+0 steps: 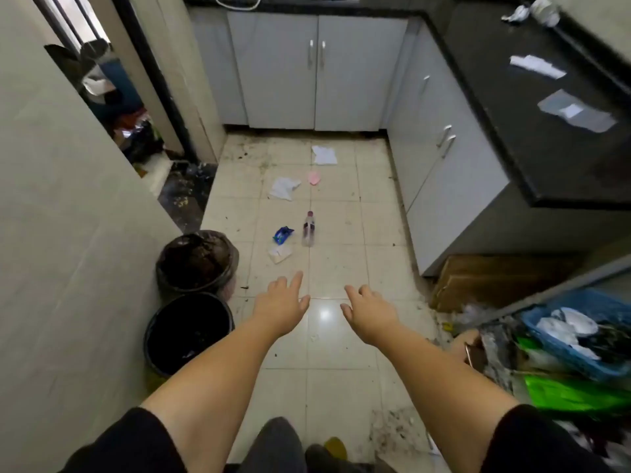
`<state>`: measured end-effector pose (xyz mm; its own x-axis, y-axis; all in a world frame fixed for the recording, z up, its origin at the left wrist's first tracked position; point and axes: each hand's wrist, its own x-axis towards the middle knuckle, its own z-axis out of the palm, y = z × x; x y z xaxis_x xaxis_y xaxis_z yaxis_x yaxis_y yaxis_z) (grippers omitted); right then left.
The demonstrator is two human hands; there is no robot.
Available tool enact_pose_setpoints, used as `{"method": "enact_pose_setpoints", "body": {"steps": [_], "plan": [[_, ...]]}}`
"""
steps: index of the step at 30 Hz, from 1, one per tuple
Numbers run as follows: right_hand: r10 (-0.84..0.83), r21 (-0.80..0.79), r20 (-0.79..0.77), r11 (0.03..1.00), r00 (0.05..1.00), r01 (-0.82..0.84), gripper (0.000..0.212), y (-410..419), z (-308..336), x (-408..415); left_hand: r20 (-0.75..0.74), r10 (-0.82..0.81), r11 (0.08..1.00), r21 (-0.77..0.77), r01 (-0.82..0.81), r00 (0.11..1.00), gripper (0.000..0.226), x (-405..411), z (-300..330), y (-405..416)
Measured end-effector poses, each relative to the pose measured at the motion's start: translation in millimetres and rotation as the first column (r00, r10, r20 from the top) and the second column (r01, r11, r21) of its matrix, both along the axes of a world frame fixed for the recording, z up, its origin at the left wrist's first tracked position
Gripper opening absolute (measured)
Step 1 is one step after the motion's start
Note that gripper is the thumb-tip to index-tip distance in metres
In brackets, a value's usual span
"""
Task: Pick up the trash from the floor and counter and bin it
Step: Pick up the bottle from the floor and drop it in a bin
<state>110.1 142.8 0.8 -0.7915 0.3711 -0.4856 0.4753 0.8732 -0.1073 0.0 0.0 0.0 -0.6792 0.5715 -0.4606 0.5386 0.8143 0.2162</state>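
Note:
Trash lies on the tiled floor ahead: a clear plastic bottle (309, 229), a blue wrapper (283, 234), a small white scrap (279, 254), a crumpled white paper (284, 188), a pink piece (314, 177) and a white sheet (324, 155). On the black counter (505, 97) at right lie a white paper strip (536, 65), a flat plastic packet (577, 111) and crumpled foil with a bottle (534, 10). Two black-lined bins (188, 331) (198, 259) stand at left. My left hand (281, 303) and right hand (368, 310) are stretched out over the floor, fingers spread, holding nothing.
A tiled wall (68, 233) closes the left side, with a doorway (112, 107) beyond. Grey cabinets (317, 70) line the back and right. A cardboard box (478, 281), a blue basket of rubbish (580, 332) and a green bag (573, 392) crowd the lower right.

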Motion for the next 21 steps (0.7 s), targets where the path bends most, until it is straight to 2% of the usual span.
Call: {"method": "enact_pose_setpoints", "body": {"steps": [7, 14, 21], "plan": [[0.039, -0.012, 0.026, 0.999, 0.999, -0.039, 0.048, 41.6, -11.7, -59.1, 0.036, 0.057, 0.998, 0.014, -0.058, 0.998, 0.060, -51.7, -15.6, 24.6], [0.042, -0.006, 0.022, 0.999, 0.999, -0.041, 0.048, 98.0, -23.6, -184.7, 0.052, 0.086, 0.996, 0.024, -0.087, 0.995, 0.059, -171.9, -32.3, 72.2], [0.028, -0.033, 0.059, 0.999, 0.998, -0.026, 0.047, 146.3, -40.1, -300.1, 0.101, 0.095, 0.995, -0.049, -0.091, 0.990, 0.059, -280.0, -51.3, 108.0]]}}
